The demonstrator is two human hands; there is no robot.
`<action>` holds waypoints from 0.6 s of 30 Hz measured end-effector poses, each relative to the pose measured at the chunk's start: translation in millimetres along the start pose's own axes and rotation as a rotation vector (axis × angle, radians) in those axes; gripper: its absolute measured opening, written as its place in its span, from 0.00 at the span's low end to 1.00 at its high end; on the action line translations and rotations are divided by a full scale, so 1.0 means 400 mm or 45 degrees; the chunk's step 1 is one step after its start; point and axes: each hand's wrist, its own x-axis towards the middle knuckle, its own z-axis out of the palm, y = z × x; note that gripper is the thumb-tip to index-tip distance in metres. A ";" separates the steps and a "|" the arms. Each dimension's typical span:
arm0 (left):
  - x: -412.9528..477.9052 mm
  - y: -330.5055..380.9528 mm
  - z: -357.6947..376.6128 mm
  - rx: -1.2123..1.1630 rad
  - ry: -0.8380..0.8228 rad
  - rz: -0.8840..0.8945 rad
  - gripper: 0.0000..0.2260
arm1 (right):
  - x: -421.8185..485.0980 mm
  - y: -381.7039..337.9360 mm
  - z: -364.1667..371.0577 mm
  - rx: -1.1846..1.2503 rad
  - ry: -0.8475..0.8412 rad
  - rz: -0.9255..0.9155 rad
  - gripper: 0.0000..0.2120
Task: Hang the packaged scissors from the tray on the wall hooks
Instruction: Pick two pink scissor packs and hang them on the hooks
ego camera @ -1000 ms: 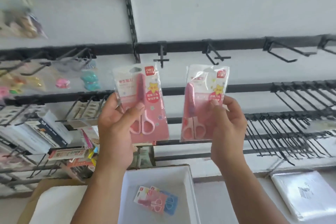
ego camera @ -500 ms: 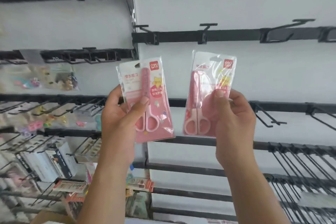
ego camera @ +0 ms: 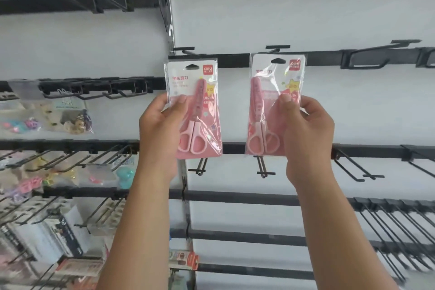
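I hold two packs of pink scissors upright against the white wall. My left hand grips the left pack by its left edge. My right hand grips the right pack by its right edge. Each pack has a hang hole at its top. A black wall hook juts out just above the left pack's top, and another hook sits just above the right pack's top. Neither pack is on a hook. The tray is out of view.
Black rails cross the wall in rows with bare hooks to the right and below. At the left hang bags of small toys and stacked stationery packs.
Both hands have lifted the packs higher, up to the rail with the two hooks. The view tilted upward, so the tray with the other scissors dropped out of sight.
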 end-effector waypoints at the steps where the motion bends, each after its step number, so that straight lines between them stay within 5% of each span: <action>1: 0.006 -0.003 -0.001 -0.002 0.010 -0.004 0.05 | 0.004 0.003 0.002 -0.001 0.012 0.004 0.08; 18: 0.087 -0.048 -0.002 0.058 0.103 -0.135 0.06 | 0.047 0.041 0.016 -0.053 0.031 0.024 0.09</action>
